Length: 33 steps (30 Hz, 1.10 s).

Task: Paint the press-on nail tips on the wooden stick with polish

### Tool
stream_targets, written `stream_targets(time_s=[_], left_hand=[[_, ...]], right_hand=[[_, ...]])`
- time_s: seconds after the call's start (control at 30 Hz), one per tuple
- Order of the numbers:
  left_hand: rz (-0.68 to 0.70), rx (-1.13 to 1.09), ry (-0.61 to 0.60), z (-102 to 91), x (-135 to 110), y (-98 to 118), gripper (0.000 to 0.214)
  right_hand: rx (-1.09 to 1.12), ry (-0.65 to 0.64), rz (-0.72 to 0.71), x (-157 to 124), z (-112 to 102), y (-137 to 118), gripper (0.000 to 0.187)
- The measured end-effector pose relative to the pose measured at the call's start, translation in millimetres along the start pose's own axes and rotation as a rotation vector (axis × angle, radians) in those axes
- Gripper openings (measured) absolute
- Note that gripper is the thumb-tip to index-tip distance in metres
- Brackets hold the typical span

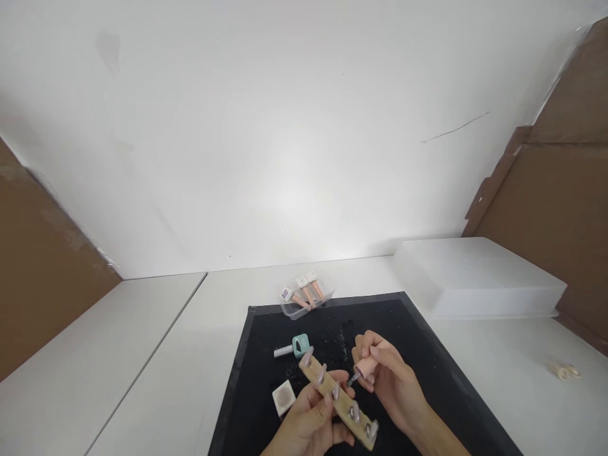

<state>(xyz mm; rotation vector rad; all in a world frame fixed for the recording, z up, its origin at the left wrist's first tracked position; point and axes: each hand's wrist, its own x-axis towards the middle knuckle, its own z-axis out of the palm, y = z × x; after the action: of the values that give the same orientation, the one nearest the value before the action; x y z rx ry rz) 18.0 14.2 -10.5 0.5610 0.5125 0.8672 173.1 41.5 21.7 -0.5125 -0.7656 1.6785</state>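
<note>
My left hand is closed round a wooden nail-tip stand, a tilted bar with several glossy false nails mounted along it. In my right hand is a nail polish brush, gripped by its pink cap. Its dark bristle tip points down and left, close to the stand; whether it touches a nail I cannot tell. Beside my left hand is a square white bottle with a greyish-brown round mark on top. Beyond the stand's far end lies a teal polish bottle with a pale cap.
A clear plastic tray holding three pink-capped white bottles stands at the mat's back edge. The black mat covers part of the white table. On the right are a large white box and small cream-coloured rings.
</note>
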Motion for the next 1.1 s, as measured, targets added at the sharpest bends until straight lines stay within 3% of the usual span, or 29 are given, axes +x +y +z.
stream_targets(time_s=[0.47,0.8,1.1], left_hand=[[-0.033,-0.177,0.136,7.0,-0.2,7.5,0.039],[-0.004,-0.214,0.112,8.9,0.0,5.5,0.035],[-0.001,-0.211,0.099,8.6,-0.4,6.0,0.035]], right_hand=[[-0.126,-0.092,0.018,-1.4,-0.7,2.1,0.021],[-0.165,0.033,0.083,-0.9,1.1,2.9,0.024],[-0.157,0.03,0.134,-2.2,4.8,1.1,0.024]])
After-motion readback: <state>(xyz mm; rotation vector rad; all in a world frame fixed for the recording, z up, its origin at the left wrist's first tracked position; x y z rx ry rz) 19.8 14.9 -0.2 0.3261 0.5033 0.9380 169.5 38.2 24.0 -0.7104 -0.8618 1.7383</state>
